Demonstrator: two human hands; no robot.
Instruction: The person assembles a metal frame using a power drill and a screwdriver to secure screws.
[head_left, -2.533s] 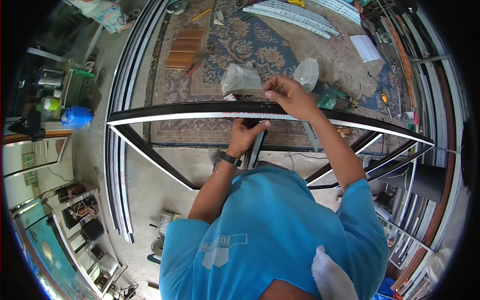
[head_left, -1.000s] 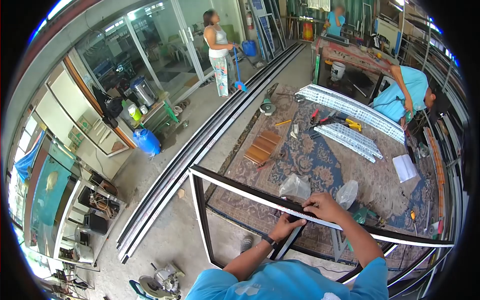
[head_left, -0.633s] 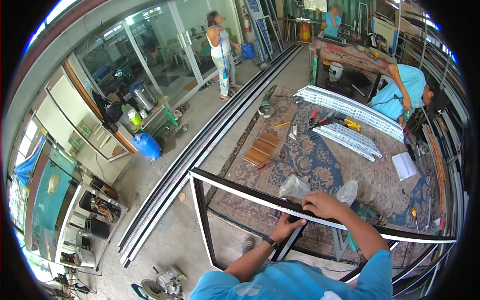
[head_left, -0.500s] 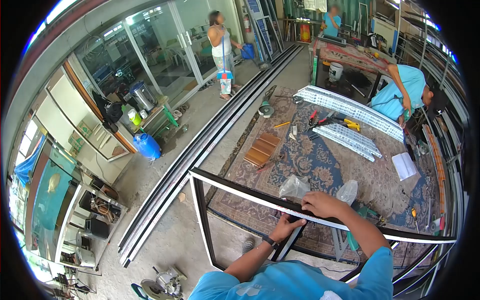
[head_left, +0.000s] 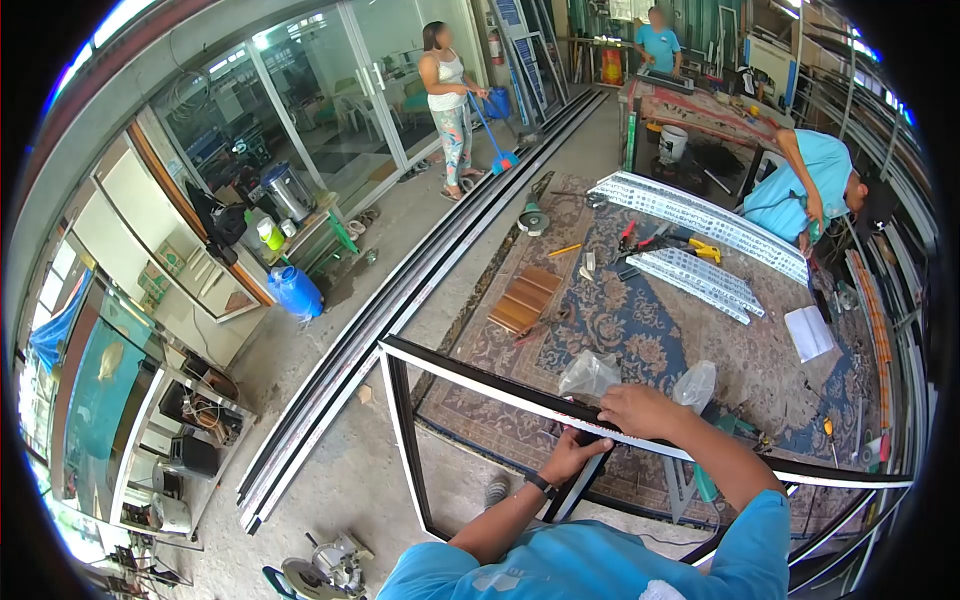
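A large black-and-white metal window frame (head_left: 500, 388) stands upright in front of me, its top rail running across to the right. My left hand (head_left: 570, 458), with a dark band at the wrist, is closed around the rail where a dark middle bar (head_left: 578, 488) meets it. A small dark part shows by its fingers, too hidden to name. From above, my right hand (head_left: 640, 410) bends over the same rail, fingers curled on its top edge just right of the left hand. Whatever lies under those fingertips is hidden.
A patterned carpet (head_left: 470, 420) beyond the frame bears wrapped profiles (head_left: 700, 215), brown panels (head_left: 524, 299), an angle grinder (head_left: 533, 218) and plastic bags (head_left: 590, 373). Long profiles (head_left: 400, 300) lie on the left floor. A miter saw (head_left: 325, 570) stands below. Co-workers (head_left: 800, 185) are nearby.
My right hand has shifted slightly left along the rail; my left hand stays put. The person at the back left has swung the broom down and right. The person at the far table has moved slightly.
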